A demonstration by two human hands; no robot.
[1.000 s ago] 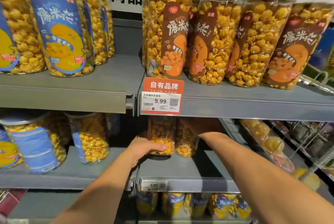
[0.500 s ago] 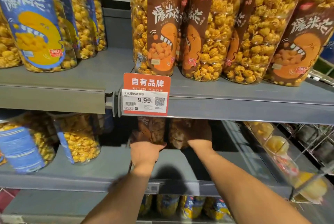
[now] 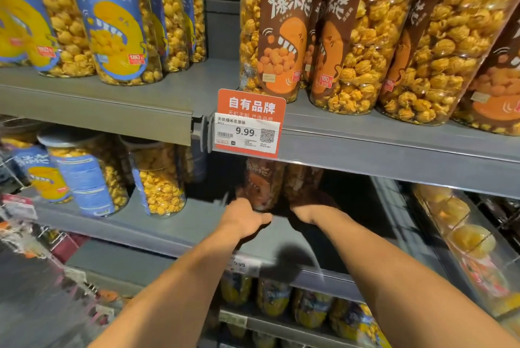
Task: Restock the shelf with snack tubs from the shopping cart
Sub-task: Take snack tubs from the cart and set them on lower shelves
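Two brown-label popcorn tubs stand deep in the shadow of the middle shelf. My left hand touches the base of the left tub, thumb stretched to the right; its fingers are blurred. My right hand is dark in the shadow and wraps the lower part of the right tub, fingertips hidden. Both forearms reach in from the bottom of the view. The shopping cart is out of view.
Several brown-label tubs fill the upper shelf right, blue-label tubs the upper left. A 9.99 price tag hangs over my hands. Blue-label tubs stand on the middle shelf left. A side rack of packaged goods borders the right.
Both tubs have slid further back under the upper shelf, and my hands followed them in. The view has moved closer and shifted right.
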